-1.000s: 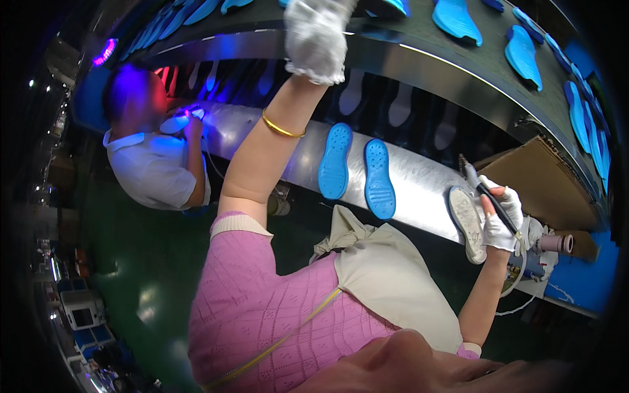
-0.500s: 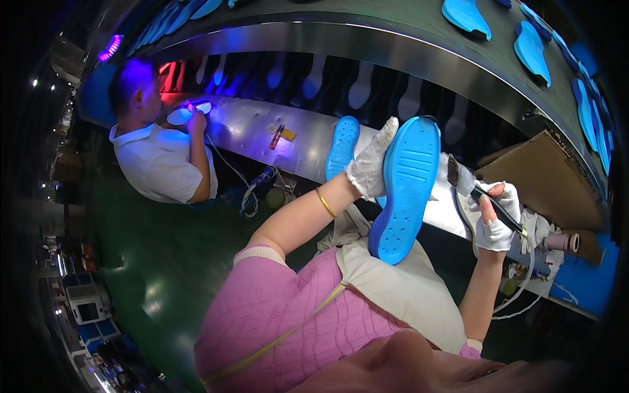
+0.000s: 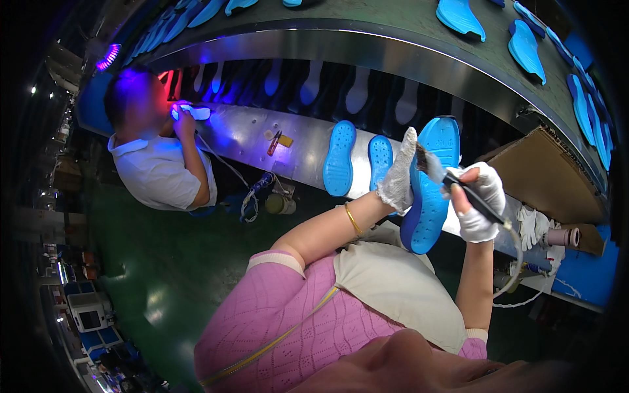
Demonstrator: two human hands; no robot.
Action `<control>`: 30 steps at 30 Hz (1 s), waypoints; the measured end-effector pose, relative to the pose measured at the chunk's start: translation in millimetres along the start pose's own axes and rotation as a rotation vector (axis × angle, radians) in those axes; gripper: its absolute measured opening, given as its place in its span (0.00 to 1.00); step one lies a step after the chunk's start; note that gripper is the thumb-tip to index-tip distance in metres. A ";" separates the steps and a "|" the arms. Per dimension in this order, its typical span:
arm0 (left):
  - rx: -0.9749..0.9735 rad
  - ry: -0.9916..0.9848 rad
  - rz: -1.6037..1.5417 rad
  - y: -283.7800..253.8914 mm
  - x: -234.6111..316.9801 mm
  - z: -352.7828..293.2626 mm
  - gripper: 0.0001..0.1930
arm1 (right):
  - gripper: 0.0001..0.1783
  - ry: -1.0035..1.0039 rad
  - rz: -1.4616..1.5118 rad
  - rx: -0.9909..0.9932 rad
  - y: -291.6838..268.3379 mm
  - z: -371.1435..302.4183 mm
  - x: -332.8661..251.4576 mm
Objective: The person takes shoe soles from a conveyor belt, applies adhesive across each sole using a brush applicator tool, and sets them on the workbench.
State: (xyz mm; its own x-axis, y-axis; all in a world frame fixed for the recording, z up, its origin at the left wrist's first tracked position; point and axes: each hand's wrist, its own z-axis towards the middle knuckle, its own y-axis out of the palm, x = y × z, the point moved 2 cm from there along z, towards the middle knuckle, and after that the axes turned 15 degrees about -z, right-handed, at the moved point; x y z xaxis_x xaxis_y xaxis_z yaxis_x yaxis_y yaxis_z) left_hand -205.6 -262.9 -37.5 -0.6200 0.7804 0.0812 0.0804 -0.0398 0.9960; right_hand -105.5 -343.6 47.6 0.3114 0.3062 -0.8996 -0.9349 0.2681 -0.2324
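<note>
My left hand (image 3: 398, 177), in a whitish glove, holds a blue shoe sole (image 3: 432, 196) upright above my lap, its studded face toward me. The thumb side points up along the sole's left edge. In my right hand (image 3: 481, 200), gloved with bare fingertips, is a black-handled brush (image 3: 475, 202) with a pale hose at its rear end. The bristles lie over the sole's left edge near its upper half; whether they touch it I cannot tell. Two more blue soles lie on the metal bench: one sole (image 3: 339, 157) farther left, another sole (image 3: 380, 160) just behind my left hand.
A conveyor belt (image 3: 367, 16) carrying several blue soles runs above the metal bench (image 3: 252, 128). Red-handled pliers (image 3: 274, 143) lie on the bench. A cardboard sheet (image 3: 557, 183) and white gloves (image 3: 532, 226) are at right. A co-worker (image 3: 160, 157) sits at left, holding a sole.
The sole in my left hand has shifted right, uncovering more of the sole behind it. My right hand has brought the brush leftward over the held sole. Soles on the belt have moved left.
</note>
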 end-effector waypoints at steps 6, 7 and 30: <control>-0.048 -0.005 0.069 6.7 12.8 1.1 0.45 | 0.12 -0.099 -0.392 0.053 2.5 -4.7 17.2; -0.045 0.035 0.131 9.3 15.6 2.2 0.45 | 0.12 -0.124 -0.393 0.023 7.0 -7.0 11.7; 0.115 -0.150 0.321 -23.1 17.5 -16.3 0.35 | 0.08 -0.124 0.186 -0.059 -6.5 -28.6 62.1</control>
State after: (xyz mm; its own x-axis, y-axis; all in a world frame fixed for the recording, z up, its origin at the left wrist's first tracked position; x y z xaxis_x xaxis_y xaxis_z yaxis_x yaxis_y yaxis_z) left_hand -231.0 -258.5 -58.5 -0.4282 0.8227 0.3738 0.3447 -0.2337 0.9092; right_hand -84.9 -352.5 -17.3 0.1475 0.4565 -0.8774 -0.9855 0.1432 -0.0911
